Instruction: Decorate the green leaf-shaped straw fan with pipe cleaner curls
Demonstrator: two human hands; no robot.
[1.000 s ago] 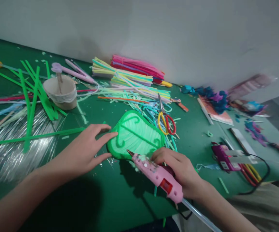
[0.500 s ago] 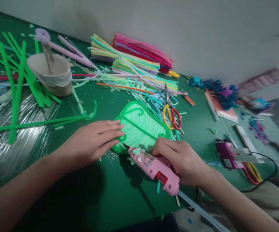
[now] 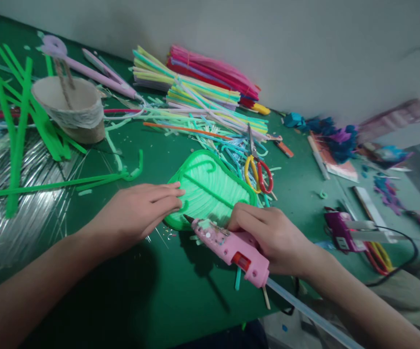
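A flat green leaf-like piece (image 3: 210, 186) with a darker green fuzzy outline and curled strips lies on the green table. The fingertips of my left hand (image 3: 137, 208) rest on its left edge, fingers stretched out and close together. My right hand (image 3: 271, 235) is wrapped round a pink glue gun (image 3: 231, 247), partly hiding its handle. The gun's dark nozzle points left, over the lower edge of the green piece and just right of my left fingers. A clear glue stick (image 3: 307, 310) sticks out of its back end.
Scissors (image 3: 258, 169) lie right of the green piece. Bundles of coloured pipe cleaners (image 3: 210, 72) lie behind. A cup (image 3: 86, 118), green stems (image 3: 21, 131) and silvery strands (image 3: 24, 218) are at left. A purple device (image 3: 342, 232) with a cable stands right.
The fingers of my left hand have drawn closer together on the leaf-like piece. The glue gun's nozzle has shifted very slightly up and left. The whole view has shifted a little.
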